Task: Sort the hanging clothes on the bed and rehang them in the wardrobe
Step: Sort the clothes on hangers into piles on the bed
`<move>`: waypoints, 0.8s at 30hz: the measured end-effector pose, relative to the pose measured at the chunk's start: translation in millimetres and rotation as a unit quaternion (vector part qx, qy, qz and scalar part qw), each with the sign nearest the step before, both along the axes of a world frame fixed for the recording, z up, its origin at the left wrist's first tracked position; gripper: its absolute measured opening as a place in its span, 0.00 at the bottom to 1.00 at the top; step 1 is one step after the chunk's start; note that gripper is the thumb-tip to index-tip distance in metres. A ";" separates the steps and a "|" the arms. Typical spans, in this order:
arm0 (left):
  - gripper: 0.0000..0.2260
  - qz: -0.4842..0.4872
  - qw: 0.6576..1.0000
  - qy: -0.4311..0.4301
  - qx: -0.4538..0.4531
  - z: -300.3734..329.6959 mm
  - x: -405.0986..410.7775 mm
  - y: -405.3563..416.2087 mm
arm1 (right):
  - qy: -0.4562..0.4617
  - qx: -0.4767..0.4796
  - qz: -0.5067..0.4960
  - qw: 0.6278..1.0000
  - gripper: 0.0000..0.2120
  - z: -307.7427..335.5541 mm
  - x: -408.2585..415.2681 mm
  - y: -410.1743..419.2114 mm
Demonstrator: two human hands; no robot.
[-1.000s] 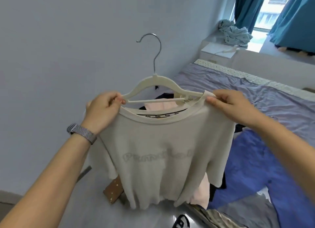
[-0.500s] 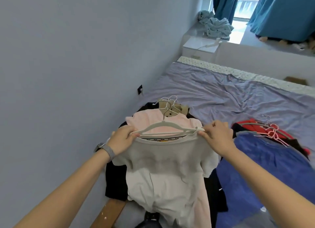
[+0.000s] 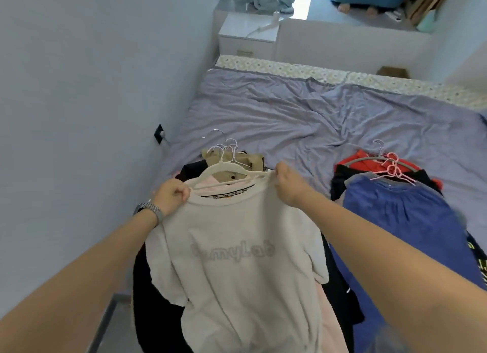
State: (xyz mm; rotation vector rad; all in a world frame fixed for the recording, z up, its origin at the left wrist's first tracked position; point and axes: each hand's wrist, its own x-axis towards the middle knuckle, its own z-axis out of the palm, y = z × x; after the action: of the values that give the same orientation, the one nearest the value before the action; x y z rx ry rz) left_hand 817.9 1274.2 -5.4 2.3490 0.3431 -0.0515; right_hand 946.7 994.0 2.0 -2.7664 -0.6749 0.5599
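Hands pinch the white T-shirt (image 3: 237,247) shoulders on its white hanger (image 3: 224,169): left hand (image 3: 171,197), right hand (image 3: 290,185), above the bed's (image 3: 290,115) left-edge pile.

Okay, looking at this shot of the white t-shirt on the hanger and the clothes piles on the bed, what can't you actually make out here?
Head view only:
- Wardrobe: outside the frame.
- White t-shirt hem: cut off by the bottom edge; its grey lettering is partly blurred.
- Left pile: mostly covered by the t-shirt, so its garments cannot be counted.
- Blue garment: partly hidden by the right arm.
- Fingertips of the left hand and right hand: tucked into the shoulder fabric.
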 end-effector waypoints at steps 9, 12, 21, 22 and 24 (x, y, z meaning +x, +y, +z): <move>0.16 -0.013 0.972 0.118 0.201 -106.2 52.1 -10.7 | 0.137 -0.016 -0.013 0.990 0.15 -83.3 -12.8 -35.3; 0.22 -0.049 0.966 0.139 0.213 -119.0 51.6 -54.5 | 0.151 -0.034 -0.046 0.987 0.10 -95.8 -10.0 -77.2; 0.25 -0.152 0.981 0.108 0.052 -109.3 92.7 -262.5 | 0.155 0.006 -0.199 0.968 0.05 -116.6 10.1 -268.4; 0.25 -0.158 0.980 0.106 0.050 -108.0 101.6 -290.9 | 0.164 0.009 -0.210 0.964 0.08 -121.0 16.8 -297.7; 0.26 -0.164 0.981 0.094 0.048 -108.7 120.4 -348.5 | 0.177 0.008 -0.227 0.958 0.14 -132.2 34.3 -357.3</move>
State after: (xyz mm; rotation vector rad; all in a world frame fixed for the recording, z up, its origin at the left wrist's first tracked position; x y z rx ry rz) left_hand 938.4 925.7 -114.0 2.4803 0.0453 -0.4257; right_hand 981.0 636.6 -130.2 -2.5738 0.0364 0.8970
